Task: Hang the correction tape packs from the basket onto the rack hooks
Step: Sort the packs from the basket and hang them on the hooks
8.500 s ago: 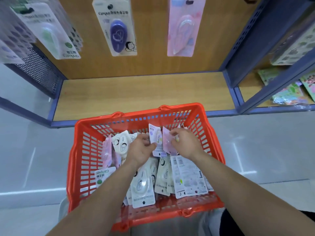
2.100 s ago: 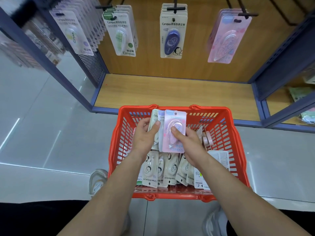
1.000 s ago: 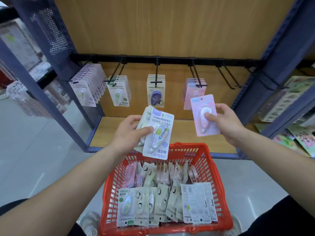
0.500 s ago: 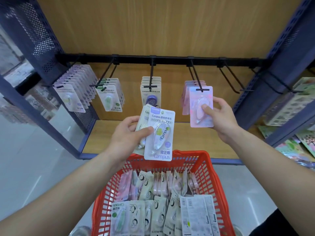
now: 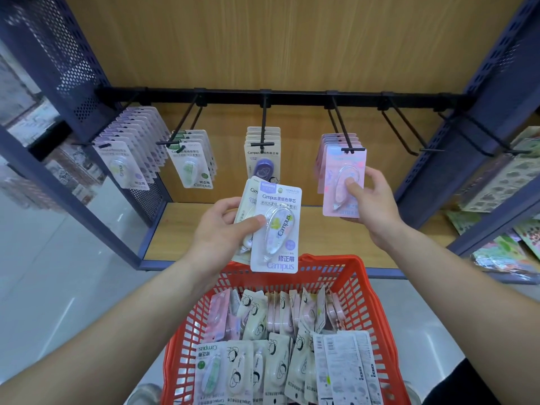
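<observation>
My right hand (image 5: pixel 369 206) pinches a pink correction tape pack (image 5: pixel 336 173), its top hole at the tip of the fourth hook (image 5: pixel 347 141), in front of other pink packs. My left hand (image 5: pixel 220 229) grips a small stack of packs, a white and lilac Campus pack (image 5: pixel 276 229) in front, above the red basket (image 5: pixel 362 290). Many more packs (image 5: pixel 280 340) lie in the basket.
A black rail (image 5: pixel 292 96) carries hooks with lilac packs (image 5: pixel 125 159), green packs (image 5: pixel 191 162) and purple-tape packs (image 5: pixel 263 153). Two bare hooks (image 5: pixel 409 133) stand to the right. Blue shelf posts frame both sides, over a wooden shelf floor (image 5: pixel 306 229).
My right hand has carried the pink pack up to the fourth hook's tip. My left hand keeps its stack at about the same place. The view has tilted up from the basket.
</observation>
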`<act>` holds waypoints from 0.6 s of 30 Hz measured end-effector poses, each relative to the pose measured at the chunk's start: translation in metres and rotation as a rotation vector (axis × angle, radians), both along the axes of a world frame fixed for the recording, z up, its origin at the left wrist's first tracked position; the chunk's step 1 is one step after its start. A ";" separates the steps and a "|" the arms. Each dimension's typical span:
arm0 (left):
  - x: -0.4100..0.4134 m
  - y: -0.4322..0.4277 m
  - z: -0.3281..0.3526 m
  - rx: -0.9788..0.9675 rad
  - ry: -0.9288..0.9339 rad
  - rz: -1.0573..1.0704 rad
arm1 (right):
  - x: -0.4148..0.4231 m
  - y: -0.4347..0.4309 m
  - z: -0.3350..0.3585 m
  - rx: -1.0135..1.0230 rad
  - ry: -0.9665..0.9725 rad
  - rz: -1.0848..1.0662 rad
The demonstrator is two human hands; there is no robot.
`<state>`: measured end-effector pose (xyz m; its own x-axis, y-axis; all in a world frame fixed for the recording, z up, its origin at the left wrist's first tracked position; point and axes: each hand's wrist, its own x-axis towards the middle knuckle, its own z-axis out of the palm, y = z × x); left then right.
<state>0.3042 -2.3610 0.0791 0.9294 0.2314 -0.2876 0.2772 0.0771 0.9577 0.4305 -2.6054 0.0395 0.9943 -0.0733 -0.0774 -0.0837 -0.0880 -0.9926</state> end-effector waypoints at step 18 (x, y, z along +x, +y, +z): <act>-0.004 0.011 -0.003 -0.008 -0.022 0.069 | -0.075 0.061 0.031 -0.080 0.193 0.452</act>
<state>0.3005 -2.3504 0.0762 0.9176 0.2927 -0.2691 0.2495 0.1031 0.9629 0.3556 -2.5444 0.0705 0.8958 0.3488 -0.2754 -0.2014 -0.2337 -0.9512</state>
